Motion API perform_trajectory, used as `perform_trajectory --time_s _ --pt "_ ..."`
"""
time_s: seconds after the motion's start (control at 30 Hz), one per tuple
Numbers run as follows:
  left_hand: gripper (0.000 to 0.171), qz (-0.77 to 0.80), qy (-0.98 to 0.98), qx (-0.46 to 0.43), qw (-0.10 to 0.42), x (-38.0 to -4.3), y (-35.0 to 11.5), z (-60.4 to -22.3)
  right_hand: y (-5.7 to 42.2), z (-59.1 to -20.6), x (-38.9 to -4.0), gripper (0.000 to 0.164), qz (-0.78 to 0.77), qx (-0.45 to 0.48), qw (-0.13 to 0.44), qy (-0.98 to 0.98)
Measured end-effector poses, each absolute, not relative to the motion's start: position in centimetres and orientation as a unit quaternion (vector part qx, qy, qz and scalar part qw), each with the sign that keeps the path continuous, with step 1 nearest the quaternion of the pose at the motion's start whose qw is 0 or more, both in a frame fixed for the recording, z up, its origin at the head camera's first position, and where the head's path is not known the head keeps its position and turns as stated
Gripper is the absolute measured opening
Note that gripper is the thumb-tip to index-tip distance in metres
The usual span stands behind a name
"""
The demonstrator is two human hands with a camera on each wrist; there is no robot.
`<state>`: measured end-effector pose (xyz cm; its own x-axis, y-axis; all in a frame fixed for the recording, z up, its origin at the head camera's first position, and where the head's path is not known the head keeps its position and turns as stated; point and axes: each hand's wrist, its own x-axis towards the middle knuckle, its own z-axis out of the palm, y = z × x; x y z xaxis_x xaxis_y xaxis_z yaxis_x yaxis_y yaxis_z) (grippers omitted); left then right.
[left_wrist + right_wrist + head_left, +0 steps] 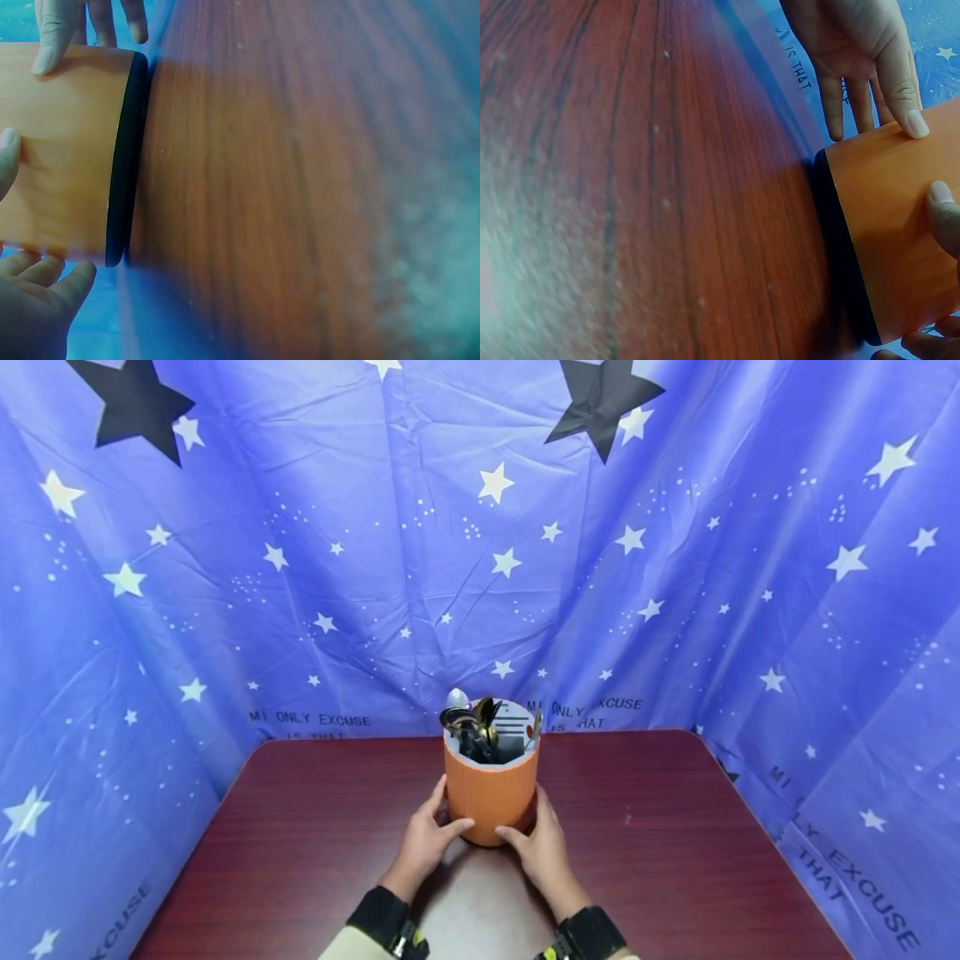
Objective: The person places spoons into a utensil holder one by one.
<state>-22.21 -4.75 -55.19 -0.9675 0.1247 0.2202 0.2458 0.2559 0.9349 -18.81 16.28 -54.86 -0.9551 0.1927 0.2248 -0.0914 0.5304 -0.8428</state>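
An orange cylindrical utensil holder (492, 797) with a pale inside and a dark base stands upright at the table's middle. Several spoons (480, 735), dark, gold and silver, lean at its left; a thin utensil (536, 728) leans at the right rim. My left hand (426, 843) grips the holder's left side, thumb in front. From the right my right hand (545, 850) holds it the same way. Both hands sit low on the wall. In the left wrist view the dark base (126, 161) is close to the tabletop; contact is hard to tell.
The dark red wood-grain table (652, 827) has a bright glare patch at its near middle. Blue curtains (420, 560) with stars and printed words hang behind it and at both sides, close to the table's edges.
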Motion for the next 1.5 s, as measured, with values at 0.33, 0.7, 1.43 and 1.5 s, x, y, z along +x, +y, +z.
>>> perform_trajectory --time_s 0.33,0.7,1.43,1.5 --pt "0.095 -0.604 -0.788 -0.117 0.04 -22.7 -4.2 -55.3 16.9 -55.1 -19.1 0.1 0.483 -0.03 0.148 -0.862" --pt "0.093 -0.615 -0.774 -0.141 0.042 -23.5 -3.1 -55.5 17.9 -55.3 -19.7 0.101 0.485 -0.039 0.145 -0.862" --pt "0.094 -0.582 -0.8 -0.139 0.047 -24.8 -1.1 -54.8 19.9 -54.8 -21.0 0.101 0.492 -0.048 0.121 -0.861" --pt "0.094 -0.583 -0.8 -0.137 0.045 -24.9 -0.9 -54.7 20.1 -54.7 -21.1 0.101 0.494 -0.048 0.119 -0.86"
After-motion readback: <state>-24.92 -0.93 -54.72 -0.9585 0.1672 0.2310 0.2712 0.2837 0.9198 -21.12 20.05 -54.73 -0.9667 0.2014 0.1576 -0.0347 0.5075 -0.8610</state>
